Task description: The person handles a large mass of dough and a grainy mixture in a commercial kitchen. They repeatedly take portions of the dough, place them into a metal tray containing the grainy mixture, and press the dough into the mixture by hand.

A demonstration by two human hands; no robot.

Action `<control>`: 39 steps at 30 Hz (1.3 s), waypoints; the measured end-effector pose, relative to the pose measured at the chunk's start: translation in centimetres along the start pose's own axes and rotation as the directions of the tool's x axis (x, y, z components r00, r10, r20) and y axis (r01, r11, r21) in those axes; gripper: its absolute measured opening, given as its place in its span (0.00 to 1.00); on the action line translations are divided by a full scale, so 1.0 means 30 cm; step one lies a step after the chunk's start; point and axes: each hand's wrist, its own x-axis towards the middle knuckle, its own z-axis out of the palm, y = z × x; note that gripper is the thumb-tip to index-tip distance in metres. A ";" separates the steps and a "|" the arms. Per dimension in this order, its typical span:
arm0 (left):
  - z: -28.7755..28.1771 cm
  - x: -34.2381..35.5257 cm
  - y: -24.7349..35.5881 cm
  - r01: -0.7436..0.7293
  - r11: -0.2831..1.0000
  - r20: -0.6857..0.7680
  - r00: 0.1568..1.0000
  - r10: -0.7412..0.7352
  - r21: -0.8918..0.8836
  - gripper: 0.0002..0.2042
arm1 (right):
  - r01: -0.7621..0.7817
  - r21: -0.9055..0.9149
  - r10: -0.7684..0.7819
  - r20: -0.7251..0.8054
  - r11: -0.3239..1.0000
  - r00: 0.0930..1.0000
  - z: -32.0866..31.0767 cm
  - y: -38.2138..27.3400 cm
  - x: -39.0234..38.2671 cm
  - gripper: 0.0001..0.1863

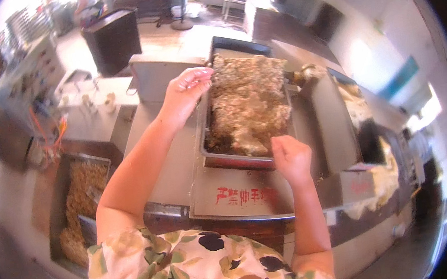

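A lumpy, beige-brown slab of grainy food mass (248, 93) fills most of a dark metal tray (237, 161) in front of me. Its surface is uneven and slightly blurred, so I cannot make out the exact ingredients. At the slab's upper left edge, my left hand (188, 88) is closed in a pinch, fingertips against the mass. My right hand (292, 157) is closed at the near right corner, its thumb side against the slab's edge. The fingers of that hand are partly hidden. Dark tray bottom shows along the near left side of the slab.
Under the tray is a metal machine top (172, 172) with red lettering. To the left stands a deep bin (53, 233) of loose brown grains. A metal hopper wall (333, 120) rises at the right. A control box (36, 72) with orange wires stands far left.
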 end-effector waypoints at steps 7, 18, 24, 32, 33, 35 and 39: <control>-0.344 -0.094 -0.478 0.389 0.921 -0.288 0.883 -0.370 0.010 0.13 | -0.054 0.051 0.049 0.085 0.997 0.995 0.005 -0.032 0.015 0.04; -0.324 -0.055 -0.966 0.273 0.482 -0.257 0.961 -0.101 0.832 0.11 | -0.106 0.091 0.093 0.136 0.990 0.986 0.020 -0.025 0.025 0.05; -0.220 0.075 -1.006 0.285 0.352 -0.221 0.952 -0.210 0.892 0.09 | -0.157 0.064 0.141 0.202 0.986 0.969 0.005 -0.022 0.023 0.05; -0.212 0.110 -0.990 0.257 0.249 -0.200 0.952 -0.233 0.934 0.10 | -0.136 0.036 0.126 0.193 0.990 0.973 0.000 -0.015 0.034 0.02; -0.192 0.114 -0.982 0.282 0.307 -0.216 0.949 -0.230 0.909 0.11 | -0.138 0.020 0.132 0.184 0.990 0.974 -0.007 -0.010 0.029 0.02; -0.166 0.140 -0.987 0.557 0.479 -0.449 0.830 -0.330 0.678 0.12 | -0.110 -0.036 0.114 0.154 0.993 0.981 -0.015 -0.012 0.033 0.04; -0.267 0.165 -1.064 0.393 0.426 -0.203 0.882 -0.425 0.815 0.16 | -0.058 -0.029 0.060 0.081 0.998 0.995 -0.008 -0.007 0.036 0.09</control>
